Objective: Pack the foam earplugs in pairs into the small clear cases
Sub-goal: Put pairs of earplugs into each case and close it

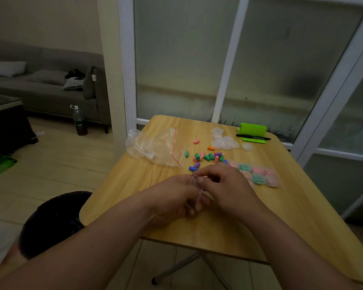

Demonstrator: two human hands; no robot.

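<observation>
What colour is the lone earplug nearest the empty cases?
The earplug is orange; the head view shows it.

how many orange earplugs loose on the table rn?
1. The orange earplug lies on the table between the loose pile and the empty cases. Others may be hidden behind the left hand and right hand, which hold a clear case.

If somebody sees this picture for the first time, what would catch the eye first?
Probably the left hand and right hand, meeting over the near middle of the wooden table and gripping one small clear case between them. Just beyond them lies a bright scatter of loose foam earplugs, with filled cases to its right.
</observation>
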